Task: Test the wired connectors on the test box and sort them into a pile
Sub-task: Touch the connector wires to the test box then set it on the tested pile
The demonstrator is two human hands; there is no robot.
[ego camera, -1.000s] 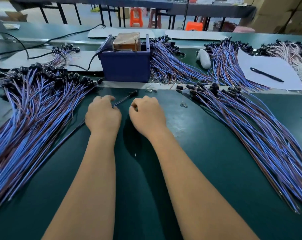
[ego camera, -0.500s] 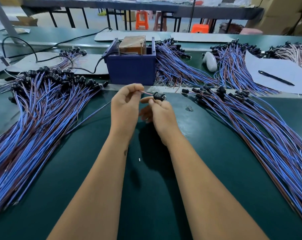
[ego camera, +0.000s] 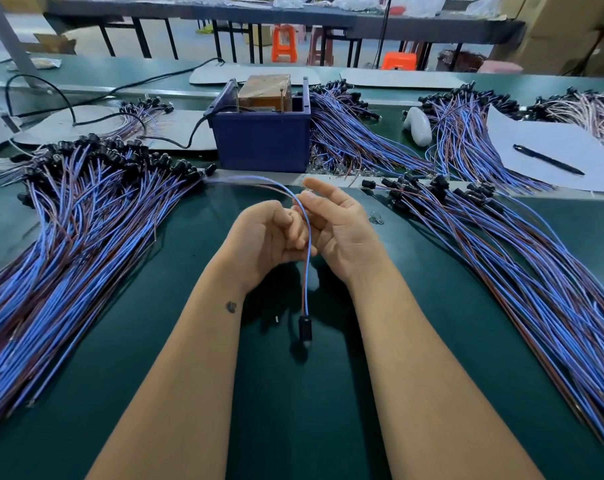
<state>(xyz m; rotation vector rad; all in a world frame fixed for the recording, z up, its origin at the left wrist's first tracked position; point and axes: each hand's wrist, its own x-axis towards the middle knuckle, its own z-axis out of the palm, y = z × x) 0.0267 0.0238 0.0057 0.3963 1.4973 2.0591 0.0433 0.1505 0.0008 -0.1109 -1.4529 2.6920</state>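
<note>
Half a second on, the black connector (ego camera: pixel 305 328) has dropped from fingertip height to hang low between the forearms, its blue and brown wire pair (ego camera: pixel 306 244) now running up between the two hands and arching away left toward the big pile. The left hand (ego camera: pixel 264 242) is curled, fingers together around the wires where they pass the palm; the right hand (ego camera: pixel 338 230) faces it palm inward, fingers spread loosely apart, touching the wire only near the fingertips as far as can be told. The connector dangles just above the green table (ego camera: pixel 86 393), casting a shadow beneath. A large heap of wired connectors (ego camera: pixel 68 230) fans out at left, a second heap (ego camera: pixel 501 258) at right. Behind the hands stands the blue test box (ego camera: pixel 262 140), a brown block (ego camera: pixel 267 90) inside it. Far right, a pen (ego camera: pixel 548 159) lies on white paper (ego camera: pixel 553 133)
</note>
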